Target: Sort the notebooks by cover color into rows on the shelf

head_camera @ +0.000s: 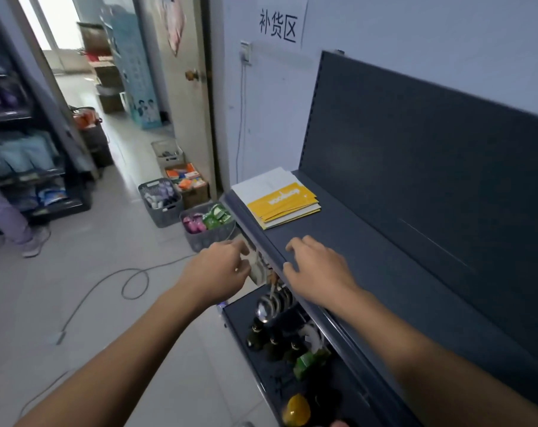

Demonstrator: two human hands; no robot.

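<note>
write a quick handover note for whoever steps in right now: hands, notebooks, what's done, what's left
Left hand: holds nothing, fingers loosely curled, just off the shelf's front edge.
Right hand: holds nothing, over the front edge of the top shelf.
Things: a fanned pile of yellow notebooks at the shelf's far end, lying partly on a white stack; whether those are notebooks or sheets is hard to tell.
Done: both colours are on the shelf.
Left: they overlap in one heap, so they probably still need splitting into separate rows by colour.
</note>
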